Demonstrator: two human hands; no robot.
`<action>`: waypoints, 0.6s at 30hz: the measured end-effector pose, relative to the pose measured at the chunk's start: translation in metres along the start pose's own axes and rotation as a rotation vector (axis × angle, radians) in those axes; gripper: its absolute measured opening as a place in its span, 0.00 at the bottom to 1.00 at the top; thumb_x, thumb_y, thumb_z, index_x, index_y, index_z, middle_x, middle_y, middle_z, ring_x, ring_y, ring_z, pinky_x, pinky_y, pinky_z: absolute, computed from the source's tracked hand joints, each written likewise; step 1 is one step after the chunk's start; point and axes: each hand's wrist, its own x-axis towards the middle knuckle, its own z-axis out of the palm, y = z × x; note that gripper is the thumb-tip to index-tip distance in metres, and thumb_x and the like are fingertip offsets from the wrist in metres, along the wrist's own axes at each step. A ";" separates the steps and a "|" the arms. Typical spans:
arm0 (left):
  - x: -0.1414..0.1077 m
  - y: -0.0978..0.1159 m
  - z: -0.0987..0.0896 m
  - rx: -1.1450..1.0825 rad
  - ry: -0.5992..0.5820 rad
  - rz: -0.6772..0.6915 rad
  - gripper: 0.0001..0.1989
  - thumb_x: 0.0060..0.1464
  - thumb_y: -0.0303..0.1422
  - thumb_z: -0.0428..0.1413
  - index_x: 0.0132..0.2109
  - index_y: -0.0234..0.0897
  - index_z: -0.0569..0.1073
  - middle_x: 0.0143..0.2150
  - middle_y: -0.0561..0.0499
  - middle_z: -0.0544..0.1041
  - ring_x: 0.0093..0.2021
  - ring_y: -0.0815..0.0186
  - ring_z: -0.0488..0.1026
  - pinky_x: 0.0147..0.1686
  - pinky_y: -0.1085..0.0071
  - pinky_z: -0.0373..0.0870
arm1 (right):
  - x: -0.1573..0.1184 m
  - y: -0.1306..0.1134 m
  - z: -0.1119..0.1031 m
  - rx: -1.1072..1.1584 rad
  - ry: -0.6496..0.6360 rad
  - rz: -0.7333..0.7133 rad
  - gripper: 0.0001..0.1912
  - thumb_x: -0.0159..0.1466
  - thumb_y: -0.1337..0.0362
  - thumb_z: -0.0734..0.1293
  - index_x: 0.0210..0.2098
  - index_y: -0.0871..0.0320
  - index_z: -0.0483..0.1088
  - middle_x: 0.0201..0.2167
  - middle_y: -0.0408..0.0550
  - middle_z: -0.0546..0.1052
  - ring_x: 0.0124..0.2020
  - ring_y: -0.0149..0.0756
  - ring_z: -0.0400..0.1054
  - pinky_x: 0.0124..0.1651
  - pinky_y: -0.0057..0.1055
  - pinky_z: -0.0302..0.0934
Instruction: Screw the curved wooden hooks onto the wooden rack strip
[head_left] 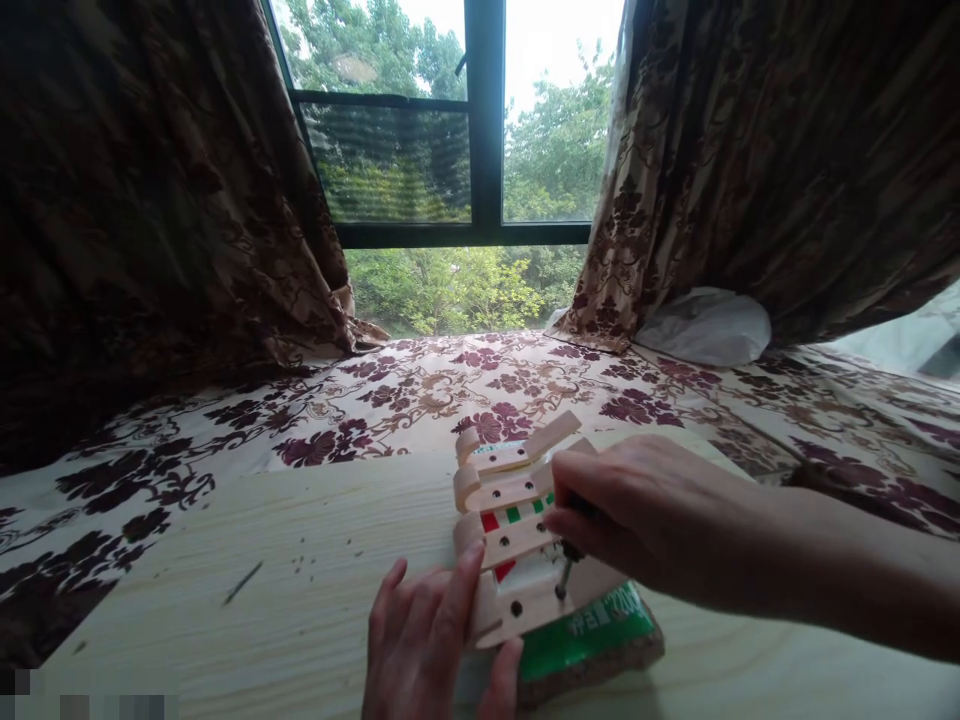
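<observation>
On top of the green packet (592, 640), four pale wooden pieces lie side by side, one beyond another, with dark round spots along them that look like holes. Over the packet's near part, the right hand (626, 500) closes its fingers around a tool (566, 572), hiding much of its dark handle; the metal shaft slants down to meet a dark spot on the nearest wooden piece (536, 606). At the packet's left side, the left hand (427, 625) has its fingers spread, with forefinger and thumb on either side of that piece's rounded end. Whether it pinches or merely braces the wood I cannot tell; the hold probably keeps the piece from turning under the tool. Laying the pieces across the packet likely raises them off the counter (285, 640) and gives them some backing.

Left of the packet, well apart from it, a thin dark sliver (244, 582) and scattered specks (302, 562) lie on the counter, out of the tool's path. Nearer the packet, the main obstruction is the right hand itself, which covers the right ends of the middle pieces. Beyond the packet spreads a floral cloth (442, 385), with a window frame (487, 150) behind. Farther off, to the packet's right, a white plastic bag (709, 328) sits against a patterned curtain (742, 170), too distant to hinder either hand.
</observation>
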 end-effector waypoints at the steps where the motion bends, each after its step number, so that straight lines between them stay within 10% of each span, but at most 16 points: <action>1: 0.000 0.000 0.000 0.005 0.003 -0.003 0.32 0.48 0.27 0.59 0.60 0.25 0.60 0.44 0.43 0.75 0.46 0.62 0.70 0.59 0.58 0.55 | 0.000 0.000 0.000 -0.035 0.010 0.030 0.12 0.66 0.61 0.57 0.26 0.56 0.58 0.18 0.39 0.63 0.18 0.28 0.50 0.23 0.31 0.38; 11: 0.002 0.002 0.000 0.017 -0.009 -0.003 0.32 0.50 0.28 0.59 0.61 0.25 0.59 0.46 0.42 0.75 0.46 0.63 0.70 0.61 0.59 0.53 | -0.003 -0.003 -0.030 0.073 -0.187 -0.167 0.06 0.64 0.69 0.60 0.31 0.55 0.66 0.26 0.40 0.71 0.27 0.28 0.61 0.29 0.28 0.46; 18: 0.003 0.001 0.000 -0.012 0.027 0.014 0.34 0.48 0.27 0.60 0.61 0.26 0.59 0.44 0.43 0.75 0.45 0.63 0.69 0.59 0.59 0.55 | 0.002 0.004 -0.013 0.051 -0.107 0.042 0.13 0.65 0.61 0.59 0.25 0.58 0.61 0.20 0.40 0.67 0.21 0.27 0.50 0.25 0.29 0.41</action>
